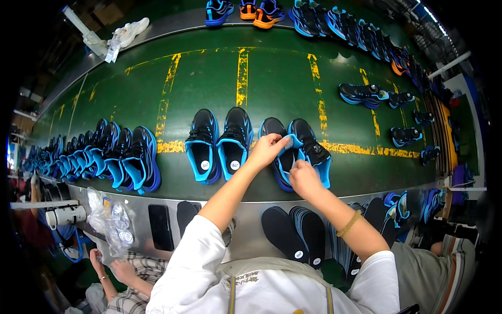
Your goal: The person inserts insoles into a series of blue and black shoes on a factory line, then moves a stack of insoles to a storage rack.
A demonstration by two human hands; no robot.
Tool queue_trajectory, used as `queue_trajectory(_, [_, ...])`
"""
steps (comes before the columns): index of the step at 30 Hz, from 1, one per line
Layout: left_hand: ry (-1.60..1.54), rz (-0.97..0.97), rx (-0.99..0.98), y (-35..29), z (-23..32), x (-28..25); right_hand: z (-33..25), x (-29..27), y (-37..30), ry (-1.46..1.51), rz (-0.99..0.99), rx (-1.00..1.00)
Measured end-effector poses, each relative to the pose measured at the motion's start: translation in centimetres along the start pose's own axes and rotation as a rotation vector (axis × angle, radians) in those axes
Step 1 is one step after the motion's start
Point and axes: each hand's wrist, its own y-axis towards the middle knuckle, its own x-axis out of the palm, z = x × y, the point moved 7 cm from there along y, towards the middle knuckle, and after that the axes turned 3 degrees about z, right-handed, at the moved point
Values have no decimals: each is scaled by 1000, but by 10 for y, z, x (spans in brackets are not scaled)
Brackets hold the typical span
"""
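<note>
Along the green table's (204, 68) near edge, a smooth grey metal ledge (248, 230) carries stacks of flat, long black insoles (308, 235) with round white heel dots, plus a black rectangular phone (160, 227). Past that edge, near its middle, sits a black shoe with soft light-blue lining (285, 159). The left hand (267, 150) pinches that lining, thumb and fingers clamped on it; the right hand (306, 180) curls at the opening — whether it grips, I cannot tell. A matching black shoe (308, 144) stands just beside, rightward. Beyond the toes, smooth green between worn yellow stripes (242, 78) leaves moving room — up to the far edge, lined with black, blue and orange shoes (268, 14).
</note>
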Motion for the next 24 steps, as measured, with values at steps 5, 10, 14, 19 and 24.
queue_trajectory(5, [-60, 1, 45, 2, 3, 8, 15, 2, 31, -48, 64, -38])
queue_trajectory(10, [152, 91, 32, 3, -3, -2, 18, -31, 26, 177, -213, 147])
queue_trajectory(14, [174, 84, 21, 8, -2, -1, 19, -19, 16, 76, -574, 321])
queue_trajectory(19, [227, 17, 3, 7, 16, -1, 4, -12, 16, -408, -548, 218])
queue_trajectory(24, [138, 25, -9, -2, 11, -1, 13, -9, 26, -70, -673, 108])
